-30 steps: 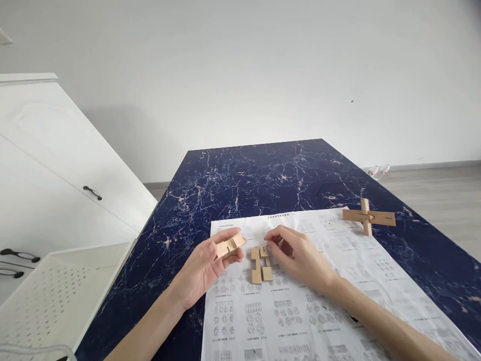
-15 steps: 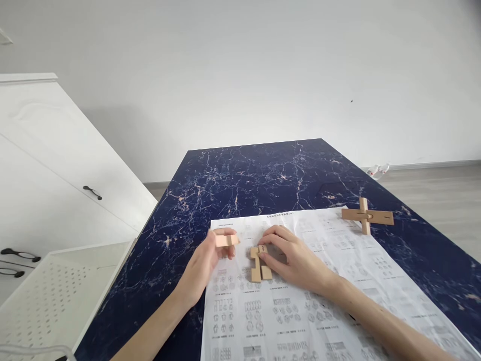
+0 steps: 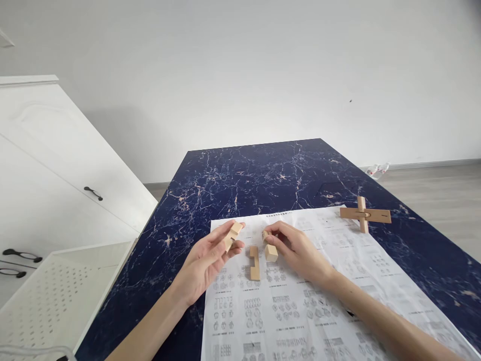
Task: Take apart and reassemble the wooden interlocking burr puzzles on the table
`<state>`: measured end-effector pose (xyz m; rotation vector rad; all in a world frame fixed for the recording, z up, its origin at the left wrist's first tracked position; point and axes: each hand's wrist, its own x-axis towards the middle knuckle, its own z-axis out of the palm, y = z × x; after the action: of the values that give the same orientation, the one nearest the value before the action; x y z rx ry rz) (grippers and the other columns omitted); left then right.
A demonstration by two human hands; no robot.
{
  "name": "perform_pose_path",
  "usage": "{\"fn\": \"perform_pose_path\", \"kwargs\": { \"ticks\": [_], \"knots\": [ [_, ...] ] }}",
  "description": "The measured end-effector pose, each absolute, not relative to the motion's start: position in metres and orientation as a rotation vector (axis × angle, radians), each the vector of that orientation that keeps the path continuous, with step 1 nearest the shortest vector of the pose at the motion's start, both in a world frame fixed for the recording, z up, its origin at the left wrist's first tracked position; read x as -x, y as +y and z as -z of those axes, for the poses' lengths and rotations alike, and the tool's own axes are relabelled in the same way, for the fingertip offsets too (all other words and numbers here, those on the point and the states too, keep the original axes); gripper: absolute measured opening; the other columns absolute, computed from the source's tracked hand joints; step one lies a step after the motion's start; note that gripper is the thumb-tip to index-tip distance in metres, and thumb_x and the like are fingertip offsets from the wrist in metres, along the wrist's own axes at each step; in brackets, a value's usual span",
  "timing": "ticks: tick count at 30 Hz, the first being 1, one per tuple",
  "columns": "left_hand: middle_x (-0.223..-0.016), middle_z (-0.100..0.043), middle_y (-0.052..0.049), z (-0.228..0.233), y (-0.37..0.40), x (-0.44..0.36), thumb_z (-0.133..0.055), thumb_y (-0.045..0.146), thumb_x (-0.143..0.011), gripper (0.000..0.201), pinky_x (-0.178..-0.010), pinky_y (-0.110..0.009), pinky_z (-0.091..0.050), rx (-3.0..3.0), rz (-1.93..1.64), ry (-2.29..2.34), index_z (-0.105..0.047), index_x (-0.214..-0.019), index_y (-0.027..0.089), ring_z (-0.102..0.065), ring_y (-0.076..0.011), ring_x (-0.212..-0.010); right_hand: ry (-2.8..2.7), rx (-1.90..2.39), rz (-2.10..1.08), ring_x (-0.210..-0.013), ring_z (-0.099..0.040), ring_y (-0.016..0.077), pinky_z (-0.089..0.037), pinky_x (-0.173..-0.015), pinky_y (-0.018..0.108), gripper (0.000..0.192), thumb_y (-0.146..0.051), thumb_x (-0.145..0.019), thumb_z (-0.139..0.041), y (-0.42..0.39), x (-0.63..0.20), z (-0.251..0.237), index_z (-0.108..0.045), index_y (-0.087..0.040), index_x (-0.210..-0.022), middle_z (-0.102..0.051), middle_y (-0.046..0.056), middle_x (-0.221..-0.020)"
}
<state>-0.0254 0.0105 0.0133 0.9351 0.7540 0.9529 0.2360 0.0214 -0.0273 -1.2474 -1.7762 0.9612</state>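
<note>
The left hand (image 3: pixel 205 260) pinches a notched wooden piece (image 3: pixel 233 234) above the printed sheet (image 3: pixel 300 301). The right hand (image 3: pixel 296 248) clasps another block (image 3: pixel 269 249), partly hidden by fingers. A third piece (image 3: pixel 254 262) lies on the sheet between the hands; the sheet's near edge is cut off.

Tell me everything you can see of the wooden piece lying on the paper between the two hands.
The notched wooden bar is pale, unfinished-looking wood, short and square-edged, with a rectangular notch cut into one long side. It lies flat on the printed sheet, its length running away from the camera. Neither hand touches it.
</note>
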Motion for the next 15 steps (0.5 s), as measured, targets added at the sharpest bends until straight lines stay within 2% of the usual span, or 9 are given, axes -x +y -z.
{"fn": "perform_pose_path", "kwargs": {
  "ticks": [3, 6, 9, 12, 15],
  "knots": [
    [-0.141, -0.068, -0.015, -0.017, 0.014, 0.027, -0.062, 0.027, -0.107, 0.037, -0.100, -0.028, -0.057, -0.713, -0.969, 0.732, -0.071, -0.141, 0.013, -0.070, -0.0154, -0.101, -1.781, 1.247, -0.966, -0.078, -0.061, 0.0213, -0.048, -0.072, 0.036, 0.023, -0.041, -0.109, -0.052, 0.021, -0.236, 0.025, -0.067, -0.024, -0.102, -0.070, 0.004, -0.093],
    [-0.144, -0.067, -0.017, -0.018, 0.016, 0.026, -0.056, 0.024, -0.109, 0.036, -0.093, -0.025, -0.059, -0.673, -0.978, 0.732, -0.072, -0.139, 0.012, -0.069, -0.0131, -0.094, -1.797, 1.259, -0.967, -0.076, -0.061, 0.0212, -0.047, -0.071, 0.036, 0.025, -0.042, -0.109, -0.051, 0.020, -0.235, 0.023, -0.067, -0.025, -0.102, -0.070, 0.004, -0.092],
    [-0.151, -0.063, -0.015, -0.015, 0.014, 0.024, -0.055, 0.033, -0.110, 0.042, -0.095, -0.033, -0.059, -0.905, -0.965, 0.832, -0.066, -0.147, 0.017, -0.071, -0.0188, -0.101, -1.798, 1.264, -0.977, -0.079, -0.062, 0.0218, -0.047, -0.071, 0.036, 0.025, -0.043, -0.109, -0.052, 0.019, -0.236, 0.024, -0.067, -0.025, -0.102, -0.071, 0.005, -0.094],
    [-0.140, -0.070, -0.012, -0.008, 0.009, 0.021, -0.055, 0.045, -0.110, 0.053, -0.107, -0.045, -0.054, -1.310, -0.886, 1.055, -0.052, -0.158, 0.024, -0.071, -0.0264, -0.113, -1.788, 1.245, -0.975, -0.080, -0.062, 0.0219, -0.047, -0.071, 0.036, 0.024, -0.042, -0.109, -0.052, 0.019, -0.236, 0.025, -0.067, -0.025, -0.102, -0.071, 0.004, -0.094],
    [-0.142, -0.068, -0.010, -0.003, 0.006, 0.019, -0.049, 0.051, -0.111, 0.052, -0.115, -0.048, -0.050, -1.557, -0.807, 1.169, -0.048, -0.158, 0.028, -0.069, -0.0274, -0.120, -1.789, 1.237, -0.964, -0.079, -0.062, 0.0219, -0.047, -0.072, 0.036, 0.024, -0.042, -0.109, -0.052, 0.020, -0.236, 0.027, -0.067, -0.025, -0.102, -0.071, 0.004, -0.093]
  ]
}}
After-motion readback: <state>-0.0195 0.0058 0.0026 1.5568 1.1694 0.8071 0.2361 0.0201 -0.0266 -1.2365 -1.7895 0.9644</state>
